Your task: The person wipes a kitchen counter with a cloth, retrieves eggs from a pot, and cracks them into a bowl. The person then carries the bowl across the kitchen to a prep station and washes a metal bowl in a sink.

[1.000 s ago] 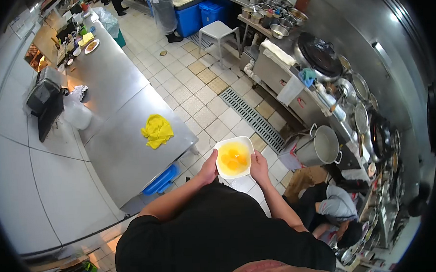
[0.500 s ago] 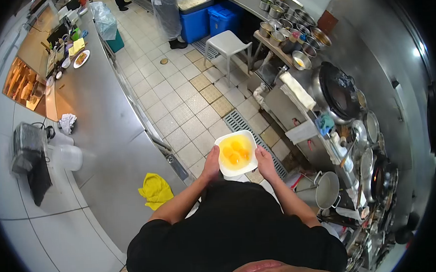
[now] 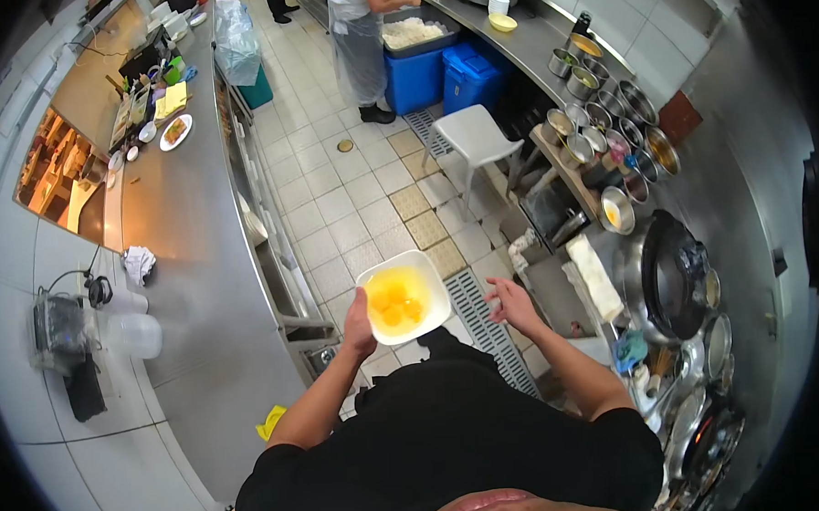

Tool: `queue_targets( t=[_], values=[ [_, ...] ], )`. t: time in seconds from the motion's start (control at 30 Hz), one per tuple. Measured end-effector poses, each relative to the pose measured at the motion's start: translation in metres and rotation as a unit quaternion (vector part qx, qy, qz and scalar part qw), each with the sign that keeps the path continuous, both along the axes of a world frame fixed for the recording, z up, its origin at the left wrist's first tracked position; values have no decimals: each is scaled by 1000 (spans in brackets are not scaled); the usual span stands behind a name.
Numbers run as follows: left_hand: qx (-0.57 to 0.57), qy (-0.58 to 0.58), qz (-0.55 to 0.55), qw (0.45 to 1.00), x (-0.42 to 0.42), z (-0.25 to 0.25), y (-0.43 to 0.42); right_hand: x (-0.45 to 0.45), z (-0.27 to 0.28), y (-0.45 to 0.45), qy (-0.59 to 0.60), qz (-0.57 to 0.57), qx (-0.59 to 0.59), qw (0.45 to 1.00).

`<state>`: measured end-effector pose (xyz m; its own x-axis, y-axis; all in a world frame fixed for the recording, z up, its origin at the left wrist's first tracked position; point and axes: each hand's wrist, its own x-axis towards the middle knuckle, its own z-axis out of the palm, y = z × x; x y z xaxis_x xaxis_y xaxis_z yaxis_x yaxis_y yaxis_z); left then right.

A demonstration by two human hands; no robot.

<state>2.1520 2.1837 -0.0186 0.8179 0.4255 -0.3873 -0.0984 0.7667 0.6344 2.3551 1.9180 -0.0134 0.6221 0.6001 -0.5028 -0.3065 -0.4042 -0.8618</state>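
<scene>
A white square bowl [image 3: 437, 295] of cracked raw eggs [image 3: 396, 302] is in front of my body, above the floor. My left hand [image 3: 359, 323] grips the bowl by its left side, with the thumb at the rim. The yolks lie together in the clear egg white, and the bowl is slightly tilted. Apart from the bowl, to its right, my right hand [image 3: 512, 304] holds nothing and its fingers are spread. Under that hand runs a floor drain grate [image 3: 486, 330].
On the left is a long steel counter [image 3: 192, 292] with a plate of food [image 3: 176, 132]. At the right are a wok [image 3: 671, 276] and several metal pots [image 3: 647, 154]. Ahead stand a white stool [image 3: 477, 136], blue bins [image 3: 415, 77] and another person [image 3: 357, 48] in an apron.
My right hand has let go of the bowl and moved right, its fingers opening. The bowl has shifted left in my left hand. The view has swung, bringing more of the far counter into sight.
</scene>
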Motion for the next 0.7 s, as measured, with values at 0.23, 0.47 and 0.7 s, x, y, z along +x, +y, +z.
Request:
queue_targets(
  t=[0.23, 0.47, 0.7],
  values=[
    [15, -4, 89, 996, 79, 14, 70, 169, -80, 26, -279, 312, -300, 857],
    [50, 18, 167, 985, 160, 12, 145, 288, -234, 145, -107, 131, -337, 926],
    [41, 8, 153, 987, 243, -10, 234, 339, -231, 216, -328, 270, -206, 882]
  ],
)
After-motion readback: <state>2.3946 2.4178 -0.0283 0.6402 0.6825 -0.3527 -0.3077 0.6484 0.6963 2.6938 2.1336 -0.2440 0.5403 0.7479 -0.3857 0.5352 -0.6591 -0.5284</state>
